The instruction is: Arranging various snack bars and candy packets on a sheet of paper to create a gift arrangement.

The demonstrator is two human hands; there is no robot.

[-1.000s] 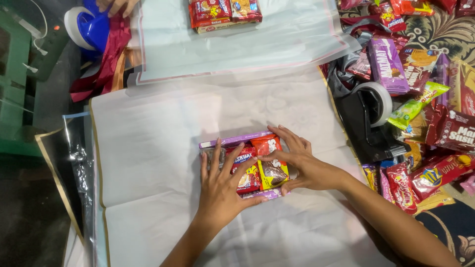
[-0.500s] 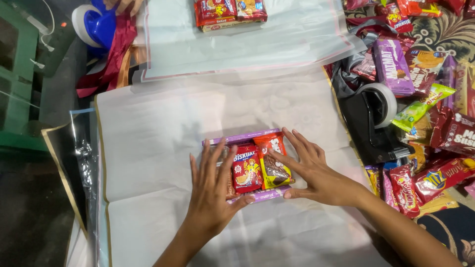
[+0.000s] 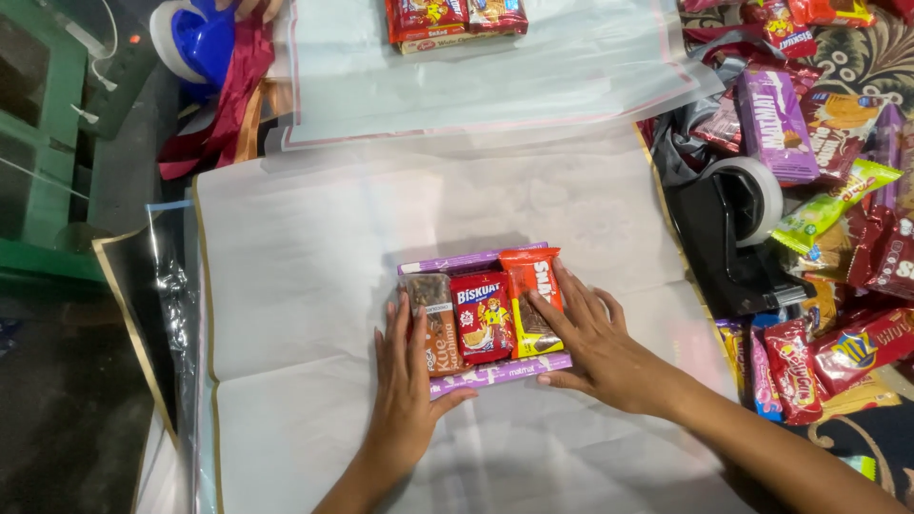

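A home gift-packing spot — snack packets (image 3: 838, 238) heaped on patterned carpet (image 3: 857, 57), ribbons (image 3: 228, 105), wrapping sheets (image 3: 314, 276).

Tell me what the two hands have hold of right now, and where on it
Both hands press on a flat bundle of snack packets lying on white paper: the left hand on its left end, the right hand on its right end. Nothing is lifted.

glossy snack packets (image 3: 484, 314) (matt paper (image 3: 314, 247))

light: bright overhead, white paper (image 3: 314, 286) nearly washed out
shadows: soft, under both hands
glare: shiny plastic sheet (image 3: 171, 286)
left edge: dim, murky
focus: pretty sharp
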